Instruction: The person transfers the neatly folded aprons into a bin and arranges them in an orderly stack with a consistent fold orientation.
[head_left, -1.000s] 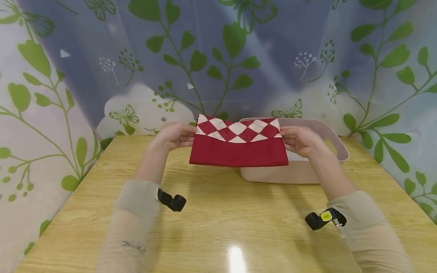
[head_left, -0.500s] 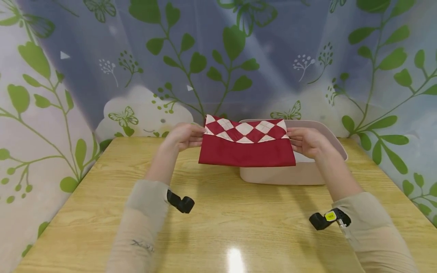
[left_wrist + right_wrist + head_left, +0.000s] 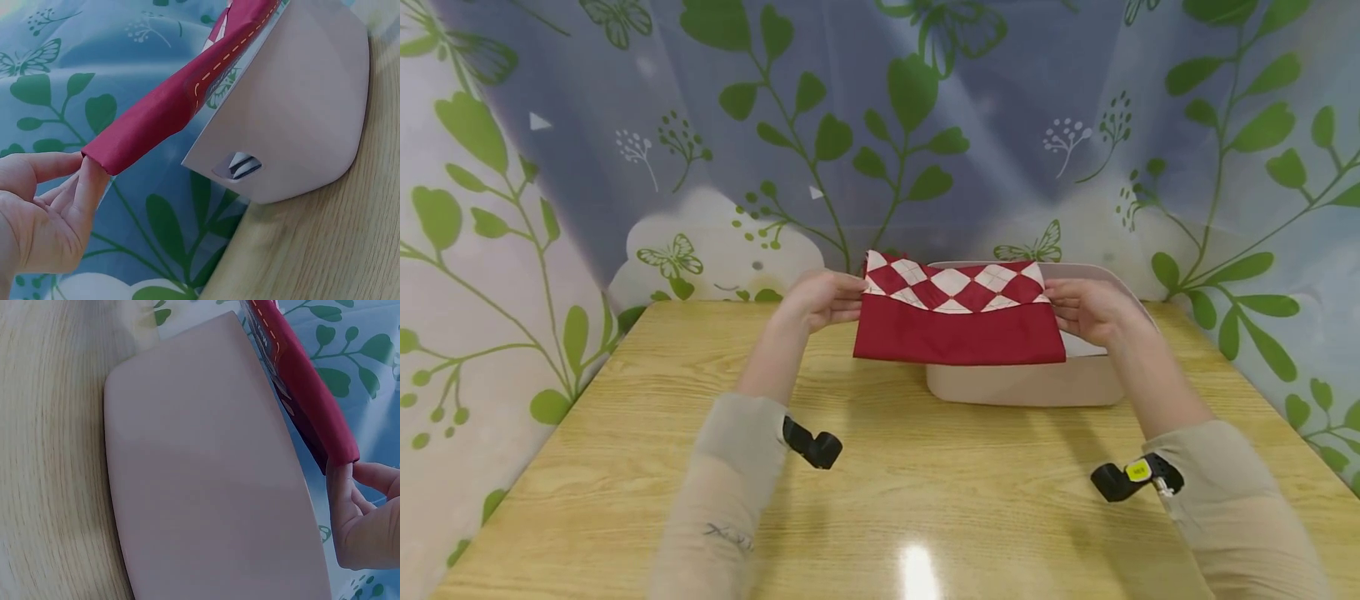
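A folded red cloth (image 3: 958, 332) with a red-and-white diamond band hangs between my two hands, its lower edge over the front of a pale pink bin (image 3: 1022, 385). My left hand (image 3: 823, 302) pinches its left side between thumb and fingers. On the opposite side, my right hand (image 3: 1093, 310) pinches it the same way. In the left wrist view, the cloth (image 3: 150, 128) shows an orange stitched seam near the bin's rim. Dark printed fabric shows on the underside of the cloth (image 3: 319, 403) in the right wrist view. Something white lies inside the bin, partly hidden.
The bin stands at the back right of a wooden table (image 3: 880, 483). It has an oval handle hole (image 3: 237, 165) in its side. Behind the table hangs a curtain (image 3: 700, 125) printed with leaves and butterflies.
Both hands have moved to the right with the cloth, carrying it further across the bin. The bin has stayed in place, and both hands keep hold of the cloth.
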Demonstrator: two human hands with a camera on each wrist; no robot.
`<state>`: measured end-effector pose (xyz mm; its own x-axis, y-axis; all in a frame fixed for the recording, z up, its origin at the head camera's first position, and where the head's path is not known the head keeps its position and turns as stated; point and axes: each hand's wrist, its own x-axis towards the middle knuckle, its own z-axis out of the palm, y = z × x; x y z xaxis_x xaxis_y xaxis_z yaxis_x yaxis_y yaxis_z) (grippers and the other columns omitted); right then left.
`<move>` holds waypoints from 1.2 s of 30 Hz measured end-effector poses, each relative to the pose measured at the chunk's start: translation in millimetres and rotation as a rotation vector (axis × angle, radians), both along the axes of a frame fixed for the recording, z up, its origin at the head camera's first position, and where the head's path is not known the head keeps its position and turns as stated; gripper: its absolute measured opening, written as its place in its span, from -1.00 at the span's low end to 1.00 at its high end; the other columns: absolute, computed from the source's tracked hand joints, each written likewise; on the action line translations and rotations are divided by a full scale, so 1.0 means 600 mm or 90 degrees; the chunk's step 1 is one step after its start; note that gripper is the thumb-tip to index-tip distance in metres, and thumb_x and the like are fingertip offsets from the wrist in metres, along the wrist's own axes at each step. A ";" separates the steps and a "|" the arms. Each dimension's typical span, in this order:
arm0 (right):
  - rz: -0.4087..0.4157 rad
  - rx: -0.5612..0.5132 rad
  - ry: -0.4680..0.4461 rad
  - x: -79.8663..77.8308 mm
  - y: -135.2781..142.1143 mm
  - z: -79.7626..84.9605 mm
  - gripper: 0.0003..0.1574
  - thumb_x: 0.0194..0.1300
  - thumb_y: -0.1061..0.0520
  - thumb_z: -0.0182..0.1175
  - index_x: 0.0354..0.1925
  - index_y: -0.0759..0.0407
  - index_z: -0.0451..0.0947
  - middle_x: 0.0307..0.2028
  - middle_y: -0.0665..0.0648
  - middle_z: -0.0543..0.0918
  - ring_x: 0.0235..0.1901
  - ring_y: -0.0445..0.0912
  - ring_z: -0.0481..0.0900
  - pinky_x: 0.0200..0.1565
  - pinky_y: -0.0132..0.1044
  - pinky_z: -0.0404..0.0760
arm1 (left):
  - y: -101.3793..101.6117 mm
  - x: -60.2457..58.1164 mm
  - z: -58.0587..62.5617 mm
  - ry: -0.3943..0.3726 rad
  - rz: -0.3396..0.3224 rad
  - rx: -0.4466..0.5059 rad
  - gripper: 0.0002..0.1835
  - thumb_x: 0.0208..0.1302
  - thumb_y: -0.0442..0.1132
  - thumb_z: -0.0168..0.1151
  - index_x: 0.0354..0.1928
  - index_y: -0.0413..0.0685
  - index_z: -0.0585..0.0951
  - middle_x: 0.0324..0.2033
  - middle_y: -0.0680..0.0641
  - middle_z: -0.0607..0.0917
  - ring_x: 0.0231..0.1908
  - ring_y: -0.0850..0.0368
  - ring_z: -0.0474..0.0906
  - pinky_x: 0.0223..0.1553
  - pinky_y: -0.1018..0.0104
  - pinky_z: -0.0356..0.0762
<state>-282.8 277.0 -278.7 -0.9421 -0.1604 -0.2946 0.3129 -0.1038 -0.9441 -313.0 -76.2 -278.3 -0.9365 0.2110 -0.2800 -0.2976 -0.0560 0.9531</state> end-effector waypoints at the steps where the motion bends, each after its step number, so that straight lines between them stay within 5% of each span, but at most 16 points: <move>1: 0.000 -0.002 -0.001 -0.001 0.003 0.000 -0.76 0.36 0.22 0.01 -0.01 0.14 0.29 -0.38 -0.07 0.62 -0.35 -0.22 0.58 -0.27 -0.45 0.57 | 0.003 -0.001 0.000 -0.001 0.002 0.000 -0.70 0.27 -0.38 0.09 0.02 -0.37 0.48 -0.10 -0.21 0.52 -0.31 0.08 0.53 -0.24 0.33 0.60; 4: -0.003 -0.017 -0.006 -0.003 0.012 0.000 -0.90 0.35 0.24 0.01 -0.18 0.10 0.44 -0.40 -0.06 0.63 -0.37 -0.22 0.59 -0.30 -0.45 0.57 | 0.012 -0.002 -0.002 -0.005 0.004 0.004 -0.66 0.27 -0.38 0.09 0.07 -0.38 0.46 -0.04 -0.23 0.51 -0.27 0.06 0.52 -0.15 0.30 0.59; 8: -0.001 -0.026 -0.008 -0.006 0.023 0.000 -0.74 0.35 0.25 -0.01 -0.39 0.01 0.55 -0.41 -0.05 0.63 -0.38 -0.21 0.59 -0.31 -0.44 0.56 | 0.024 -0.003 -0.004 -0.005 0.004 0.011 -0.62 0.27 -0.38 0.10 0.11 -0.39 0.44 0.04 -0.27 0.49 -0.25 0.05 0.51 -0.07 0.26 0.55; 12: 0.000 -0.001 -0.011 -0.008 0.033 -0.001 -0.90 0.35 0.23 0.01 -0.21 0.07 0.44 -0.40 -0.08 0.62 -0.36 -0.23 0.58 -0.28 -0.45 0.55 | 0.036 -0.003 -0.006 -0.006 0.010 0.018 -0.64 0.26 -0.39 0.11 0.09 -0.39 0.47 -0.04 -0.24 0.53 -0.31 0.07 0.53 -0.15 0.29 0.59; 18: 0.000 0.021 -0.017 -0.013 0.048 0.000 -0.76 0.35 0.22 0.01 -0.03 0.10 0.27 -0.42 -0.11 0.62 -0.35 -0.27 0.57 -0.26 -0.46 0.54 | 0.054 -0.007 -0.009 -0.007 0.022 0.037 -0.75 0.23 -0.41 0.13 -0.06 -0.37 0.53 -0.25 -0.17 0.56 -0.43 0.12 0.54 -0.38 0.39 0.59; 21: 0.002 0.026 -0.018 -0.015 0.056 0.001 -0.76 0.35 0.21 0.00 -0.02 0.09 0.27 -0.42 -0.12 0.62 -0.36 -0.27 0.57 -0.26 -0.46 0.54 | 0.063 -0.011 -0.012 -0.010 0.029 0.038 -0.72 0.24 -0.41 0.13 -0.02 -0.39 0.52 -0.27 -0.16 0.57 -0.44 0.13 0.54 -0.25 0.32 0.61; 26: 0.000 0.021 -0.016 -0.016 0.065 0.004 -0.88 0.35 0.22 0.02 -0.24 0.04 0.48 -0.43 -0.11 0.63 -0.38 -0.27 0.58 -0.29 -0.47 0.56 | 0.075 -0.013 -0.013 -0.008 0.031 0.035 -0.65 0.24 -0.40 0.14 0.06 -0.41 0.49 -0.18 -0.22 0.59 -0.39 0.10 0.56 -0.02 0.18 0.52; 29: -0.002 0.011 -0.015 -0.017 0.071 0.005 -0.71 0.34 0.24 0.02 -0.44 -0.04 0.58 -0.43 -0.10 0.64 -0.39 -0.26 0.59 -0.31 -0.46 0.56 | 0.080 -0.014 -0.012 -0.005 0.031 0.036 -0.65 0.24 -0.41 0.14 0.06 -0.42 0.50 -0.16 -0.23 0.59 -0.40 0.10 0.56 -0.04 0.18 0.53; 36: -0.015 0.011 -0.017 -0.017 0.082 0.010 -0.72 0.33 0.23 0.06 -0.47 -0.04 0.59 -0.43 -0.09 0.64 -0.39 -0.25 0.60 -0.31 -0.44 0.55 | 0.094 -0.021 -0.011 -0.009 0.039 0.048 -0.67 0.22 -0.41 0.17 0.02 -0.39 0.53 -0.31 -0.16 0.61 -0.42 0.10 0.56 -0.12 0.22 0.58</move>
<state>-293.0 326.1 -272.9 -0.9372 -0.1325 -0.3226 0.3360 -0.0949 -0.9371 -325.4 -19.6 -285.2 -0.9442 0.1749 -0.2792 -0.3053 -0.1463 0.9409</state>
